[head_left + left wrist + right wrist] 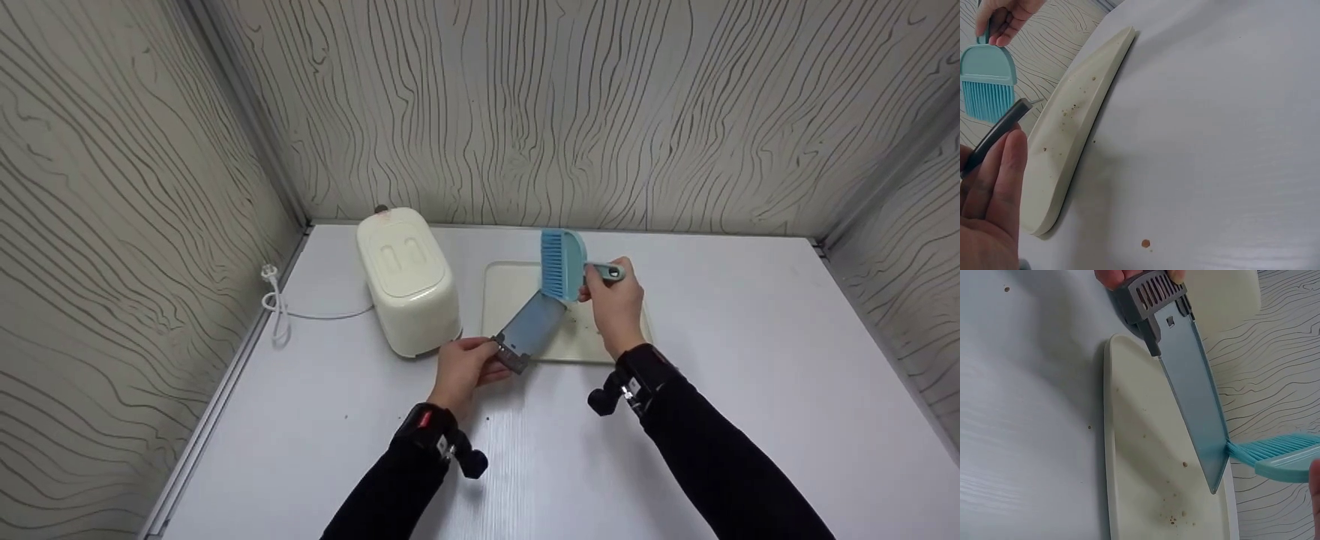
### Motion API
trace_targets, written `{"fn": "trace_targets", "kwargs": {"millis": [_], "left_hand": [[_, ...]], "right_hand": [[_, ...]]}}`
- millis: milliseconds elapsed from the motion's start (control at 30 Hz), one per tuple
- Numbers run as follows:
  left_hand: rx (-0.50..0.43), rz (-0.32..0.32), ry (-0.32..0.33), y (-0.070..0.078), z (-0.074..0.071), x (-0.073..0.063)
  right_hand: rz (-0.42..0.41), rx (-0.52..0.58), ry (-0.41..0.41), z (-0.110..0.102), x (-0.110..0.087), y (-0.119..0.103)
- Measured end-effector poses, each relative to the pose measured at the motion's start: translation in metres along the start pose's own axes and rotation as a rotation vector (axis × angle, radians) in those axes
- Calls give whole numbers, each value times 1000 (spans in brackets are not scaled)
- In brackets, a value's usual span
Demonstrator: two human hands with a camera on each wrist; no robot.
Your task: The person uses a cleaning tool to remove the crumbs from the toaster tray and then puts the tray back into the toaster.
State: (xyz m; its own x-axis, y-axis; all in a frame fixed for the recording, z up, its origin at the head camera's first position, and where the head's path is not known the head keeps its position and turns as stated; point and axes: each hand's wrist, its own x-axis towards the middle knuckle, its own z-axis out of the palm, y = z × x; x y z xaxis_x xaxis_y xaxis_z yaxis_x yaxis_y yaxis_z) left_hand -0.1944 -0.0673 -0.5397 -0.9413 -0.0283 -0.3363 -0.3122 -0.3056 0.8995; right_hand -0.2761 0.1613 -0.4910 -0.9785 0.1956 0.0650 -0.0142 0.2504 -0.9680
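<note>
Left hand [465, 369] pinches grey tray [534, 324] by its 7 o'clock end; right hand [617, 306] grips brush [575, 264], bristles [553, 262] touching the 1 o'clock end.

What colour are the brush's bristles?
The bristles are light blue; the left wrist view shows them best.

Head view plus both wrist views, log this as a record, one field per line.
left hand: holds the metal plate by its gray end
right hand: grips the blue brush by its handle
contact: bristles touch the plate near its far end
tray: cream, on the white table, below the plate
crumbs: scattered on the tray and table
toaster: cream, left of the tray
cord: runs from the toaster to a loose plug
</note>
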Motion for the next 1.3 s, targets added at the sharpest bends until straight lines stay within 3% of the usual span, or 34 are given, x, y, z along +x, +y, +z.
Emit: {"fn": "trace_targets", "kwargs": {"millis": [600, 1300], "left_hand": [[-3, 9, 6, 0, -6, 2], [3, 0, 30, 1, -5, 1]], "right_hand": [[-70, -228, -18, -18, -3, 14], [-88, -225, 62, -35, -1, 16]]}}
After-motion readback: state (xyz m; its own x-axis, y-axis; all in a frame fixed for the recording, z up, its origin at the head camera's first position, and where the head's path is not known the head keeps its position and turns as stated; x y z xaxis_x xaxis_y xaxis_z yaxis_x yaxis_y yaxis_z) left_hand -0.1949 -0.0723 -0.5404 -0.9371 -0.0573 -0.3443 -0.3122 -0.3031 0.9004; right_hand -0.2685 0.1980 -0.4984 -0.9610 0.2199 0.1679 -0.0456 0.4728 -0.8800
